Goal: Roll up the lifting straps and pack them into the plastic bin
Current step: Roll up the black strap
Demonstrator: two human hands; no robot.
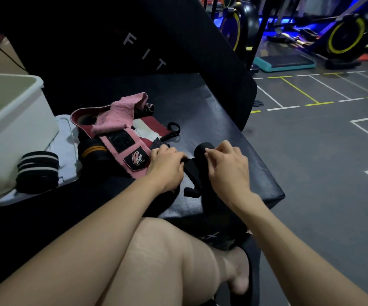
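A black lifting strap [193, 173] lies on the black padded box, partly wound into a roll [201, 149] at its far end. My right hand [227, 166] grips the roll with curled fingers. My left hand [167, 164] pinches the strap's flat part just left of the roll. The strap's loose tail [190, 191] hangs toward me between my wrists. A pile of pink, maroon and black straps [117, 131] lies left of my hands. One rolled black strap with white stripes [37, 171] stands against the white plastic bin [22, 124] at far left.
The bin sits on a pale lid [66, 149] on the padded box [233, 133]. The box's right edge drops to a grey gym floor [322, 151] with taped lines. Exercise bikes [346, 36] and a teal step platform [284, 62] stand far right. My knee [167, 250] is below.
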